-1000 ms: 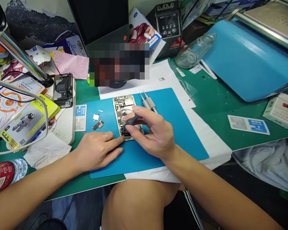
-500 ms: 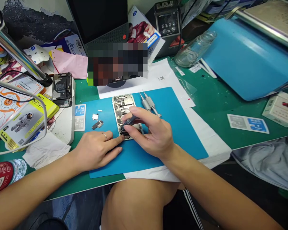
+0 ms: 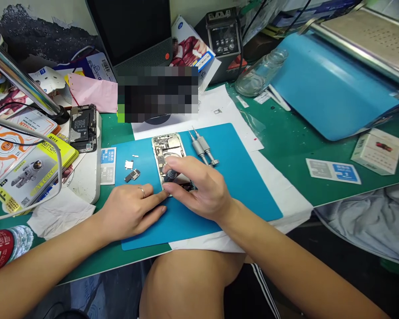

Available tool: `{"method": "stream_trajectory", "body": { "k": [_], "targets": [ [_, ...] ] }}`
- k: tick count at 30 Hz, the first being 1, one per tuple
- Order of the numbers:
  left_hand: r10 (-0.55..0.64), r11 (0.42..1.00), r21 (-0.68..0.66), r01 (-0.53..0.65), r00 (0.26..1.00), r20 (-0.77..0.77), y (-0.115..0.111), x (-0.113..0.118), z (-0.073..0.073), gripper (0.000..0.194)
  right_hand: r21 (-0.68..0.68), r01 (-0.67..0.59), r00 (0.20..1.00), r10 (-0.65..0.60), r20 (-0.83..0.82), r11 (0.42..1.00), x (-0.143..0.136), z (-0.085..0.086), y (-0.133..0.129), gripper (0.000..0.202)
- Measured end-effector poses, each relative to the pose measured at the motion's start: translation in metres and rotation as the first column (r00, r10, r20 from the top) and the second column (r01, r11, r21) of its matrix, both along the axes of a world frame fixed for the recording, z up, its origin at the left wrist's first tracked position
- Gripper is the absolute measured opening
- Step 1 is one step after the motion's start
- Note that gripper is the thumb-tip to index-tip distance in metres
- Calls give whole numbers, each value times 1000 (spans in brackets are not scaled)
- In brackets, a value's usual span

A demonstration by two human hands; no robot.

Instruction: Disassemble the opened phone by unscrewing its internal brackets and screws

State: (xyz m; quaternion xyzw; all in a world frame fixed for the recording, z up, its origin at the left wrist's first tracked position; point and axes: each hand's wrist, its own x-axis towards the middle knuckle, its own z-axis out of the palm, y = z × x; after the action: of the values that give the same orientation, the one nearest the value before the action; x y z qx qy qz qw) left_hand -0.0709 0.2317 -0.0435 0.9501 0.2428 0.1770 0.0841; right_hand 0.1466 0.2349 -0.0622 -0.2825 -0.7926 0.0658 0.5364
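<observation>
An opened phone [image 3: 158,150] with bare inner parts lies on the blue mat [image 3: 239,177]. Above its lower end, my right hand [image 3: 202,188] pinches a dark screwdriver [image 3: 170,176] between thumb and fingers; its tip is hidden. My left hand [image 3: 129,210] rests on the mat, index finger stretched to the phone's lower left corner, the other fingers partly curled, holding nothing. Two grey screwdrivers [image 3: 201,146] lie right of the phone. To its left are a dark metal bracket [image 3: 132,175] and a small silver plate [image 3: 129,164].
A second opened phone [image 3: 83,128] sits on a white device at the left, beside battery boxes [image 3: 33,173]. A glass jar [image 3: 261,73], a blue sheet [image 3: 329,88] and a small white box [image 3: 377,150] are at the right. A red-labelled bottle [image 3: 3,248] stands lower left.
The whole view has shifted slightly. The screwdriver in my right hand now looks more upright, with the hand a little nearer the phone's lower left. My left hand still touches the same corner.
</observation>
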Motion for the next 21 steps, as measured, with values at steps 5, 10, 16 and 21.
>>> {"method": "stream_trajectory", "body": {
  "k": [5,10,16,21],
  "targets": [
    [1,1000,-6,-1,1000,11,-1,0,-1,28,-26,-36,999,36,22,999,0,5,-2,56],
    [-6,1000,-9,6,1000,7,0,1,-1,28,43,-52,998,50,33,998,-1,6,1,45],
    [-4,1000,-12,5,1000,12,0,0,-1,27,-21,-99,995,99,24,995,0,8,1,47],
    [0,1000,-15,0,1000,-12,-1,0,-2,28,31,-29,998,27,49,999,0,8,1,46]
  ]
}}
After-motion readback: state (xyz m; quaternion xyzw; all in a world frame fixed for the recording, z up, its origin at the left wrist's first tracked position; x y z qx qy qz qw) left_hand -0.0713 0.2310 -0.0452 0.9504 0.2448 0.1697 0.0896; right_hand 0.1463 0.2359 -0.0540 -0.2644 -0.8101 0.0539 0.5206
